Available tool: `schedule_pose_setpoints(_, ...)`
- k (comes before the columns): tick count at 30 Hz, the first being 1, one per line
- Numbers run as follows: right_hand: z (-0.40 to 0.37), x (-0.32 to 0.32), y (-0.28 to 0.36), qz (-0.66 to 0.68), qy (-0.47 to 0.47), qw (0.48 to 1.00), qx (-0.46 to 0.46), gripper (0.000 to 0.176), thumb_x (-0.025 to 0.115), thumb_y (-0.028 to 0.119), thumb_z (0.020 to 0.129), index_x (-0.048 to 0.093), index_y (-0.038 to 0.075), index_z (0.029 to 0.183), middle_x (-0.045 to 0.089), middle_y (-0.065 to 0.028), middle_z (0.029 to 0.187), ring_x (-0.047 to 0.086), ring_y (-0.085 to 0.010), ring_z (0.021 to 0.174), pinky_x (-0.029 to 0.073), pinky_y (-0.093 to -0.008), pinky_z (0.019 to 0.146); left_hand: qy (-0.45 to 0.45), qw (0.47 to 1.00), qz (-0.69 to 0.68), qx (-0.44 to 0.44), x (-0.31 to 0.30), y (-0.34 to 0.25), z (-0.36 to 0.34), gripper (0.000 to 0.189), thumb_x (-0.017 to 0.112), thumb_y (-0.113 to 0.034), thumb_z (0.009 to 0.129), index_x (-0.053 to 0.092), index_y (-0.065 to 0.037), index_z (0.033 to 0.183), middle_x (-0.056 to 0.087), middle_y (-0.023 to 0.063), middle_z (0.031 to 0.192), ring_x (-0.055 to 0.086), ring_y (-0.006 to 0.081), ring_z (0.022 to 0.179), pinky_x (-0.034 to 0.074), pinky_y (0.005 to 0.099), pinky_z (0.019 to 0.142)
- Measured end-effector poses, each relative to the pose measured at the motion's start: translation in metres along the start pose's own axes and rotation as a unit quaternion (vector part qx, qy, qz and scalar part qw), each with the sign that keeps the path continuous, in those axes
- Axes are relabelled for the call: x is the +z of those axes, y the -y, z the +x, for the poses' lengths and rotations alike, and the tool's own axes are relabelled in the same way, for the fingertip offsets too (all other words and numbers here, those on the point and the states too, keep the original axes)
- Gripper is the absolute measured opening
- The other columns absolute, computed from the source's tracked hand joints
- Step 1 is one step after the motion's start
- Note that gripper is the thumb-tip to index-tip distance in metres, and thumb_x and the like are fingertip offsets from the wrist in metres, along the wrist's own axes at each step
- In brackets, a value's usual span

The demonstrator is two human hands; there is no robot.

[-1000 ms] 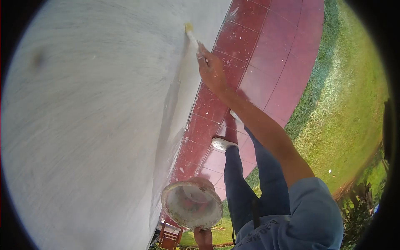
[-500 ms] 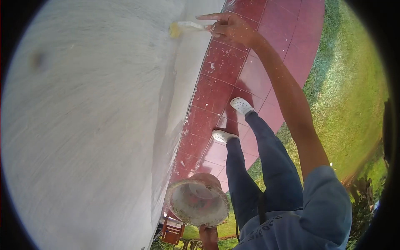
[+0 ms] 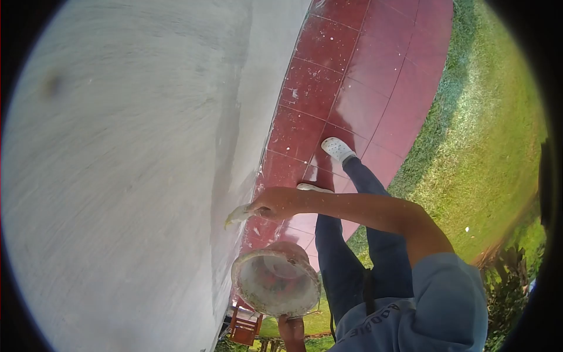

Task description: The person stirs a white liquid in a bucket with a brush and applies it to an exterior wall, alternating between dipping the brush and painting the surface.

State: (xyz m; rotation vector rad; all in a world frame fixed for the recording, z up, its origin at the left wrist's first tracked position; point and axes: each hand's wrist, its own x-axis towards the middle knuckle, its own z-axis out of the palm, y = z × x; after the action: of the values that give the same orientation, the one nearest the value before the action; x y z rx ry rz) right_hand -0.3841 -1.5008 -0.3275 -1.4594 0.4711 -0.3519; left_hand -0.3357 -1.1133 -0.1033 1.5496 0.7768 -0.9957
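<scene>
My right hand [image 3: 278, 203] is closed around the handle end of a paintbrush [image 3: 237, 215], which is smeared white with a yellowish bristle tip. The brush points left, its tip overlapping the lower part of a pale grey-white wall [image 3: 135, 152]. Just below it in view is a paint-crusted bucket [image 3: 258, 284], tilted so its opening faces me, with whitish residue and reddish patches inside. My left hand [image 3: 292, 328] grips the bucket at its near rim; part of the fingers is hidden behind it.
Red floor tiles [image 3: 311, 85] spattered with white run along the wall's foot. My white clogs [image 3: 338, 149] stand on them. Grass [image 3: 481, 146] borders the tiles on the right. A brown wooden chair [image 3: 245, 327] shows beyond the bucket.
My right hand has swung from the upper part of the view down toward the bucket, bringing the paintbrush with it. The bucket and my left hand stay nearly in place.
</scene>
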Motion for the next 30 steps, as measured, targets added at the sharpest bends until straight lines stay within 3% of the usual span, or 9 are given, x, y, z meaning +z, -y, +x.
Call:
schedule_pose_setpoints(2,0.014,-0.032,-0.007,0.049,0.029,0.998,-0.024,0.037,0.051,0.012,0.095,0.061,0.007,0.131,0.071,-0.018,0.106,0.068,-0.0331,0.095,0.05,-0.044,0.086,0.006,1.0,0.005,0.021,0.0,0.003,0.008,0.084,0.058,0.004,0.067,0.034,-0.005,0.147,0.043,0.0128,0.147,0.038,0.0318,0.137,0.028,0.0513,0.117)
schedule_pose_setpoints(5,0.038,-0.188,0.029,0.031,-0.102,0.988,0.112,0.042,0.06,0.017,0.095,0.059,0.012,0.137,0.053,-0.001,0.068,0.041,-0.0068,0.053,0.035,-0.0264,0.047,-0.01,1.0,-0.004,0.007,0.006,0.005,0.005,0.083,0.058,0.004,0.068,0.035,-0.006,0.147,0.043,0.0132,0.147,0.038,0.0324,0.137,0.028,0.0519,0.118)
schedule_pose_setpoints(14,0.074,-0.336,-0.003,0.223,-0.616,0.751,-0.083,0.028,0.048,0.025,0.103,0.058,0.012,0.126,0.043,0.0074,0.065,0.037,-0.0037,0.049,0.032,-0.0205,0.041,-0.009,1.0,-0.023,0.012,-0.011,0.008,0.009,0.086,0.055,0.005,0.068,0.031,-0.006,0.149,0.042,0.0145,0.148,0.039,0.0348,0.137,0.032,0.0549,0.115)
schedule_pose_setpoints(18,0.114,-0.094,-0.046,-0.029,-0.564,0.818,-0.11,0.048,0.045,0.019,0.103,0.039,0.003,0.148,0.055,-0.0072,0.073,0.051,-0.0117,0.068,0.044,-0.0273,0.065,0.009,1.0,-0.002,0.014,-0.008,0.008,0.008,0.085,0.057,0.003,0.07,0.03,-0.007,0.15,0.038,0.014,0.15,0.034,0.0329,0.14,0.026,0.0528,0.118)
schedule_pose_setpoints(20,0.046,-0.008,-0.003,0.135,-0.229,0.952,0.154,0.051,0.046,0.01,0.1,0.037,0.01,0.15,0.063,-0.0236,0.089,0.064,-0.0208,0.08,0.05,-0.0367,0.08,0.01,1.0,-0.008,0.001,-0.011,0.006,0.008,0.085,0.057,0.003,0.07,0.03,-0.007,0.15,0.039,0.0141,0.15,0.035,0.0328,0.14,0.026,0.0527,0.118)
schedule_pose_setpoints(22,0.018,0.054,-0.059,0.036,0.011,0.997,-0.071,0.044,0.052,0.02,0.1,0.05,0.01,0.143,0.068,-0.0184,0.091,0.065,-0.0235,0.076,0.05,-0.0379,0.072,0.012,1.0,-0.007,0.003,-0.007,0.006,0.012,0.085,0.057,0.003,0.069,0.03,-0.007,0.15,0.039,0.0139,0.15,0.035,0.0328,0.14,0.026,0.0526,0.118)
schedule_pose_setpoints(26,0.05,-0.051,-0.07,0.034,0.09,0.989,-0.117,0.041,0.055,0.02,0.098,0.057,0.011,0.137,0.072,-0.0132,0.096,0.067,-0.0252,0.081,0.05,-0.042,0.075,0.011,1.0,-0.013,0.016,-0.026,0.006,0.023,0.085,0.058,0.002,0.069,0.032,-0.008,0.149,0.041,0.0134,0.149,0.036,0.0332,0.139,0.027,0.0528,0.118)
schedule_pose_setpoints(27,0.066,-0.171,-0.04,0.078,-0.017,0.987,0.142,0.041,0.06,0.017,0.095,0.059,0.013,0.136,0.055,-0.0017,0.068,0.048,-0.0116,0.055,0.039,-0.0279,0.051,0.01,1.0,-0.023,0.011,-0.022,0.012,0.02,0.085,0.058,0.002,0.069,0.032,-0.008,0.149,0.041,0.0134,0.149,0.036,0.0332,0.139,0.027,0.0528,0.118)
schedule_pose_setpoints(30,0.05,-0.31,-0.011,0.12,-0.182,0.966,0.137,0.043,0.059,0.018,0.097,0.054,0.012,0.139,0.043,0.0044,0.068,0.031,-0.0042,0.049,0.028,-0.0205,0.045,0.004,0.999,-0.037,0.009,-0.014,0.005,0.013,0.083,0.056,0.004,0.068,0.035,-0.006,0.147,0.045,0.0143,0.145,0.044,0.034,0.133,0.037,0.0534,0.112)
